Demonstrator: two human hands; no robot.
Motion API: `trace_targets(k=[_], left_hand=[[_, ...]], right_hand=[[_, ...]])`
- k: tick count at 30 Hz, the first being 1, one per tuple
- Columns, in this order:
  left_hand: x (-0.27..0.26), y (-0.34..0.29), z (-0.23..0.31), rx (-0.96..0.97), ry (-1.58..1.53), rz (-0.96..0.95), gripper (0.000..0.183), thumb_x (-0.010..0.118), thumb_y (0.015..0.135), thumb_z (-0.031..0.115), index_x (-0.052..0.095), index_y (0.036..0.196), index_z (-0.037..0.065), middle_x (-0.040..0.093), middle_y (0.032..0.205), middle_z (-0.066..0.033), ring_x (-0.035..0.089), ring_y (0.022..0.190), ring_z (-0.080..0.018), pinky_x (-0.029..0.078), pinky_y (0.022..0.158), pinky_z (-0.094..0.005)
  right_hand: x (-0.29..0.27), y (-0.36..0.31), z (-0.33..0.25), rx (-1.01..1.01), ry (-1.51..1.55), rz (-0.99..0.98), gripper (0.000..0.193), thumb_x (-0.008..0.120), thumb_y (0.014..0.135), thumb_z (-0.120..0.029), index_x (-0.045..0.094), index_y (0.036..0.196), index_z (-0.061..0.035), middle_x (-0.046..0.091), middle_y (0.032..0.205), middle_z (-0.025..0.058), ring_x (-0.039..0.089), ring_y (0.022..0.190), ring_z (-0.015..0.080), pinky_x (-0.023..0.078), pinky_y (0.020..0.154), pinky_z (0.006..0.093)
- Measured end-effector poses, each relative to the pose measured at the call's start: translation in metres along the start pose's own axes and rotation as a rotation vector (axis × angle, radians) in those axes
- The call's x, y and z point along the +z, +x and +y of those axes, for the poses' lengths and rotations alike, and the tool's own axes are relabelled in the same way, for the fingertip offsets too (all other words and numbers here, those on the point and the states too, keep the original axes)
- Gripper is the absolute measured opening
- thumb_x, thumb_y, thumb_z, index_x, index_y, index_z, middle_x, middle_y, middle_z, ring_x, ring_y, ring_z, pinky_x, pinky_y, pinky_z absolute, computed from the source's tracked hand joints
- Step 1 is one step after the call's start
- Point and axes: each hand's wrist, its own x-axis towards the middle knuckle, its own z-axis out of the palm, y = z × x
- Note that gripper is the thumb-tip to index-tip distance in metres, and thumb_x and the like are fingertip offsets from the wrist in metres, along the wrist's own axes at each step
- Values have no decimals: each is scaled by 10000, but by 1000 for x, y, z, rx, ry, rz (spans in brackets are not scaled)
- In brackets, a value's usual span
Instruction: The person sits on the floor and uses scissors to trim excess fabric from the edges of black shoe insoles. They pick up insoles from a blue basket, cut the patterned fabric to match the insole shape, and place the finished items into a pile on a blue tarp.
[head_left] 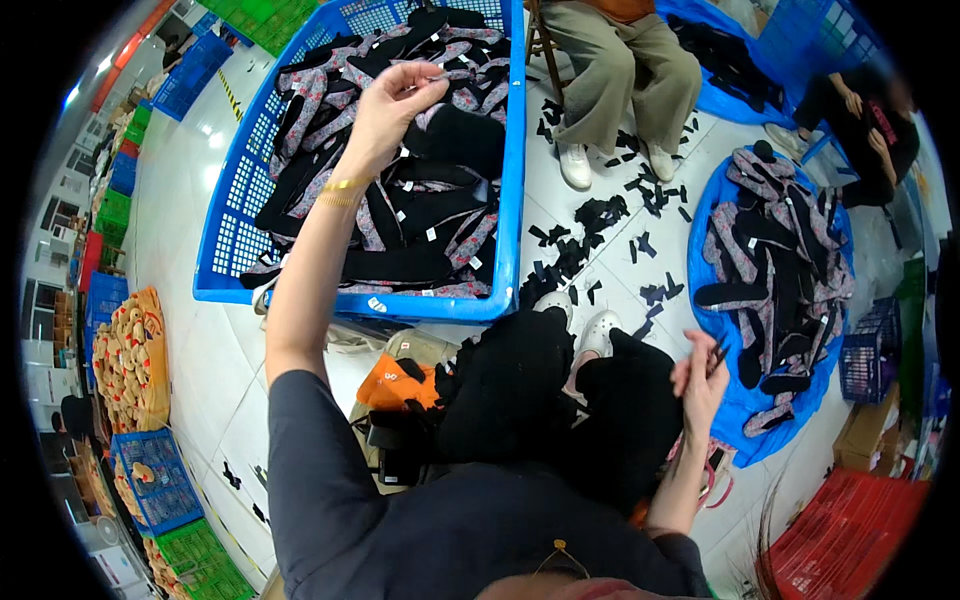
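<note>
My left hand is raised over a big blue plastic crate, its fingertips pinched on the edge of a black sewn fabric piece with a grey floral side. Beneath it the crate is heaped with similar black and floral pieces, several with small white tags. Off to the right, beside my knee, my right hand is closed around a small dark pointed tool; its exact kind is hard to make out.
On the right, a blue sheet carries another pile of black and floral pieces. Black scraps litter the white floor. Two people sit nearby, one with tan trousers. A red crate stands lower right; plush toys lie far left.
</note>
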Motion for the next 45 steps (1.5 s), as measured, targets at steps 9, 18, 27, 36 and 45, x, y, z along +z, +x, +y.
trace_targets(k=[9,18,27,36,45], left_hand=[[117,-109,160,36,-266,-518,217,593,954,105,598,1150,11,594,875,8,529,716,-43,438,623,-179],[177,-166,79,-433,-912,-888,415,513,933,111,438,1315,-33,612,1024,-137,603,957,-211,468,892,-315],[175,-211,41,-545,-964,-1264,504,744,806,78,549,1249,-60,514,1336,-203,475,1286,-267,358,1101,-373],[157,-211,39,-451,-876,-1314,482,689,794,4,562,1256,-50,520,1338,-183,488,1271,-257,357,1098,-363],[135,-217,81,531,84,-691,275,628,709,-87,687,927,70,667,1052,-69,624,1005,-262,513,838,-343]], right_hand=[[92,-14,-105,-733,-45,-304,734,765,706,31,471,1375,-42,538,1325,152,626,761,140,516,688,259],[57,-63,-26,-665,-158,-155,387,685,713,111,621,1076,-8,625,1081,60,516,677,50,409,575,196],[44,-113,17,-639,-315,-108,433,668,630,131,592,1029,-16,602,941,95,618,652,149,501,572,247],[55,-114,21,-694,-356,-156,477,674,602,121,592,1047,-31,613,961,104,646,687,198,520,559,266],[64,-117,11,-605,-318,-151,356,738,736,27,603,1059,-40,641,978,85,637,706,139,482,541,231]])
